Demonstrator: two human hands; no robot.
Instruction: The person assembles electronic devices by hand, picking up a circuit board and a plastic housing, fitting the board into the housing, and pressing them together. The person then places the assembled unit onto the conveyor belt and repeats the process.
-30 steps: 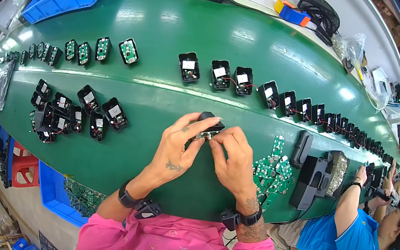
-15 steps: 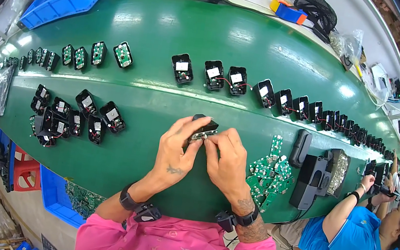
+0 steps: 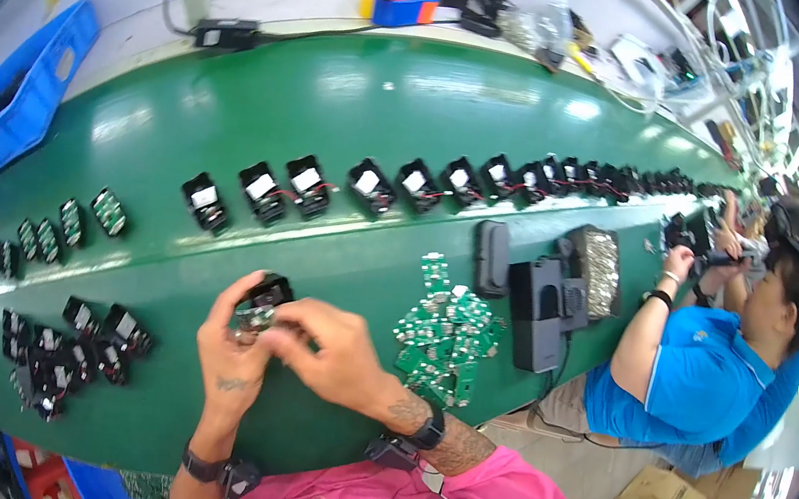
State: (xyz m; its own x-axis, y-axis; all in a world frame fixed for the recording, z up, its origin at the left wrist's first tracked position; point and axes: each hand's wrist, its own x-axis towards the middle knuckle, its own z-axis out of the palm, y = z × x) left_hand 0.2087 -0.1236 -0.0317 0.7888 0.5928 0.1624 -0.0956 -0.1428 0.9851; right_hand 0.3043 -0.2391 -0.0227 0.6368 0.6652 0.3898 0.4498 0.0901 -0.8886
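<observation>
My left hand is wrapped round a small black plastic housing, holding it above the green table. A green circuit board shows at the housing's open side. Over it reaches my right hand, thumb and fingers closed on the board; the fingers partly hide their exact grip. To the right of my hands lies a loose pile of green circuit boards. Several black housings with white labels inside sit in a cluster to the left.
A row of open black housings with red wires runs across the green table. Farther left stand housings with boards. Black devices and a box lie right, near a co-worker in blue. A blue bin stands far left.
The view has swung to the right, so the table's things appear farther left. My right hand has come over the board, and the housing is turned with its open side more visible.
</observation>
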